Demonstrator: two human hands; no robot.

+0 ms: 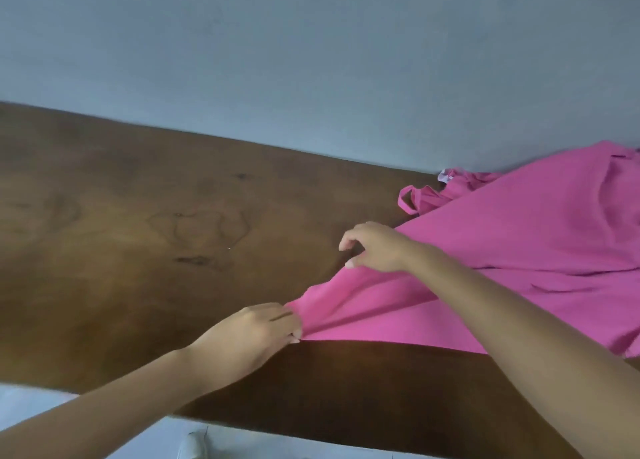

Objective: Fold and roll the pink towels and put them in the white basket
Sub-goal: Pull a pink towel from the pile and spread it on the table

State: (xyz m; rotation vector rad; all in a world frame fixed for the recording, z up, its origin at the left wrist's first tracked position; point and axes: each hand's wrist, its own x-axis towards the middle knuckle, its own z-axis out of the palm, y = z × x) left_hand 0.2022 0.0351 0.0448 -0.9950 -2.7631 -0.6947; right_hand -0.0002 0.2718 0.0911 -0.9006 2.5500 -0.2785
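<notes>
Low in the middle of the frame, the left hand [263, 330] pinches the near corner of the pink towel [519, 251], and the cloth bunches into wrinkles there. The towel lies on the brown table [138, 233] and spreads out to the right side of the frame. The right hand [375, 249] is over the towel's far edge. Its finger and thumb are curled but apart and hold nothing, and the thumb tip seems to just touch the cloth. If only the left hand pulls, the towel may slide crooked and end up wrinkled, and the fold would come out lumpy. A hard tug could drag the near edge off the front of the table. Pulling could also catch the heap of pink cloth [446, 192] at the upper right, which touches the towel, and mix them up. The white basket is nowhere to be seen. The frame cuts off the towel's right part, so its full shape is unknown. How many towels are in the heap is hard to tell. A small white thing [192, 446] at the bottom edge is too blurry to name.
</notes>
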